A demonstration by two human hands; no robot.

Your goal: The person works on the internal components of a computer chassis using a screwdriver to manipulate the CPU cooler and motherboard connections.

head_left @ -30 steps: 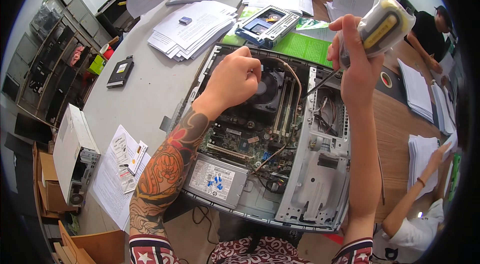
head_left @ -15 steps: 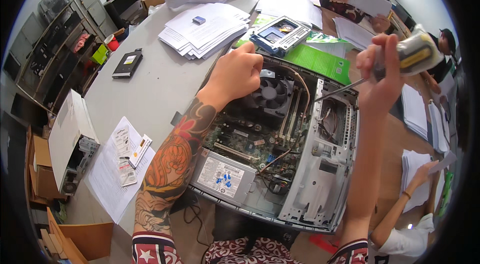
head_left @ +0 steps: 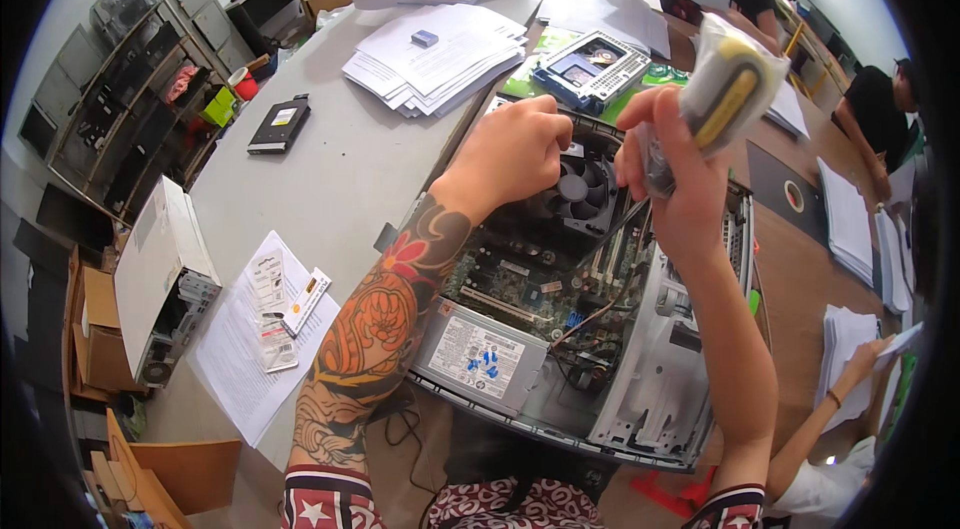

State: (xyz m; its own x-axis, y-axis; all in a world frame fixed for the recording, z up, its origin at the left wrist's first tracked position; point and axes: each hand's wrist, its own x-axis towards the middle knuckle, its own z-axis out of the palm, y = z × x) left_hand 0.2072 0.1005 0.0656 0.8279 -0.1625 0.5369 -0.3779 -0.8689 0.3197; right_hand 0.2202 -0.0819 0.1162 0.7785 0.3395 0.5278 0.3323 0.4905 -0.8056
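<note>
The left hand is held knuckles up with its fingers curled inward, over the upper left of an uncovered computer case at the counter's edge; whether it pinches anything cannot be told. Its tattooed forearm slants in from the lower left. The right hand, wrist raised, has its fingers wrapped around a screwdriver, whose thick grey-and-yellow handle, sheathed in crinkled clear plastic, tilts up to the right; the slim dark shaft runs down leftward over the case, its tip hard to make out. Near the left hand sits a matte black round-hubbed fan. Below lies a boxy, bare-metal power supply, with a white label of tiny print, too small to read, overlaid with blue ink marks.
</note>
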